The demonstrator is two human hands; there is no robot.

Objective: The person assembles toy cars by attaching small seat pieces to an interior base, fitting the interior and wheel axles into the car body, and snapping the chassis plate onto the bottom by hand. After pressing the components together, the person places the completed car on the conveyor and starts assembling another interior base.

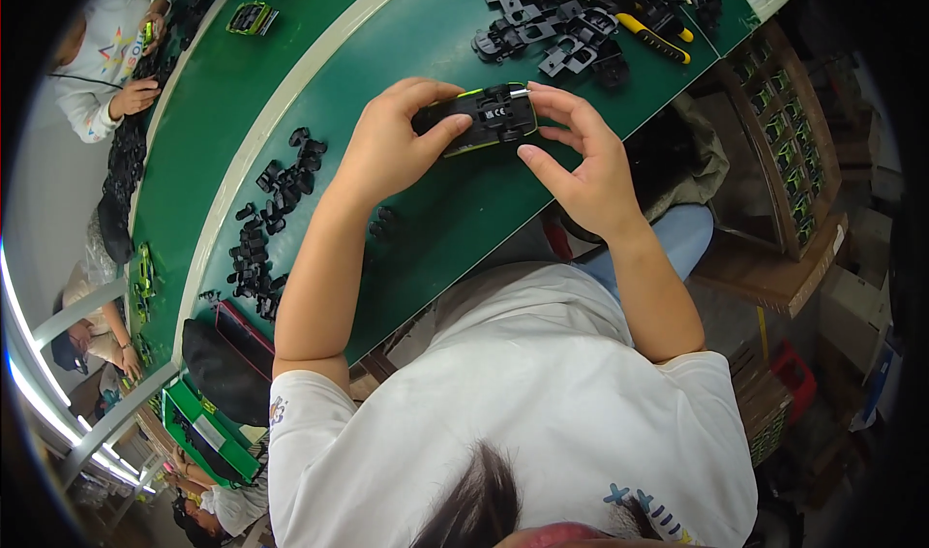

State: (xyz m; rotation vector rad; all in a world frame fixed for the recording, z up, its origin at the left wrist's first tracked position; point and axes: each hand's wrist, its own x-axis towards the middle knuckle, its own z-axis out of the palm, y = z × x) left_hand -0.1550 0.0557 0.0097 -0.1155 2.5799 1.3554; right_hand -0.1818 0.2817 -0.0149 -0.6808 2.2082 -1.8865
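Observation:
A toy car [492, 127] is upside down above the green table, its black underside facing up and a yellow-green body edge showing around it. My left hand [395, 137] grips its left end, with the thumb pressed on the underside and the fingers behind. At the car's right end is my right hand [592, 161], its fingers curved and spread with the thumb apart. The right fingertips reach a small silvery part [520, 92] at the car's corner; whether they touch it is hard to tell.
Black plastic parts [552, 20] are heaped at the far right beside a yellow-and-black handled tool [653, 40]. Small black pieces [276, 195] trail along the left. A pale rail [261, 103] divides the green table [426, 228]. Crates of green cars [784, 132] stand right. Other people work left.

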